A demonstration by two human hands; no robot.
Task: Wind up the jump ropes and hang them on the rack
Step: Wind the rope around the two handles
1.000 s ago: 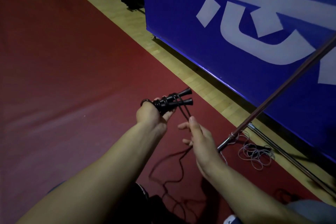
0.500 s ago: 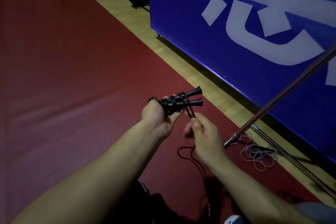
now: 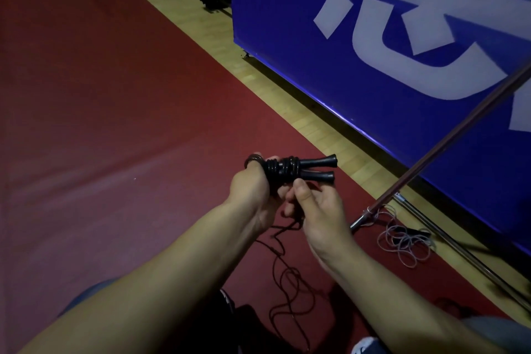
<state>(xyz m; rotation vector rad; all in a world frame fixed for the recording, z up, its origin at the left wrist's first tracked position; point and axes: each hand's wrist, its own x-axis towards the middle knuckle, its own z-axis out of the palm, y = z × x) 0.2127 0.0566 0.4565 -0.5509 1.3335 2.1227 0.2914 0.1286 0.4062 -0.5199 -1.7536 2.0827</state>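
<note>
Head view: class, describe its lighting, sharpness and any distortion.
Head view: dim and uneven; the black handles and dark rope almost merge with the shadowed lower frame; the blue banner is brightest; a small glare spot sits top left; the wide lens bows the banner's edge.

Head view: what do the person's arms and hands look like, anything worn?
Both forearms are bare, with no sleeves in frame. No gloves and no watch on the left hand or the right hand. No ring is plainly visible on either.
</note>
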